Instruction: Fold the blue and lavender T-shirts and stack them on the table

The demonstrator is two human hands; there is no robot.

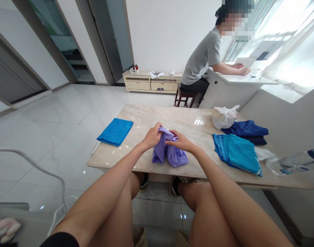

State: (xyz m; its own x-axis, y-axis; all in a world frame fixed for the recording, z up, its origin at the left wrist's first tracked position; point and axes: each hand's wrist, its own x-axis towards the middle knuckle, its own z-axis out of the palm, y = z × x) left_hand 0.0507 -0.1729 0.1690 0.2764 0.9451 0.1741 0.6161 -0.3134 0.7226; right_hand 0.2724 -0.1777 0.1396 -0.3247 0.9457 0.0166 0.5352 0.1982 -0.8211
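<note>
A light purple garment (169, 151) hangs bunched over the near-middle part of the marble-look table, its lower folds resting on the top. It has a band along its top edge and two leg-like parts, like shorts. My left hand (154, 135) grips the upper left of the band, thumb on top. On the other side my right hand (181, 140) holds the band's right part between thumb and fingers, beside a small light purple strip. Some fingertips are hidden in the cloth. Left of my hands lies a flat, folded blue cloth (116, 131).
Folded bright blue clothes (236, 154) lie on the table's right, with dark blue clothes (245, 128) and a white plastic bag (225, 117) behind. A plastic bottle (293, 163) lies at the right end. Beyond, a person (203, 58) sits at a white desk (241, 78).
</note>
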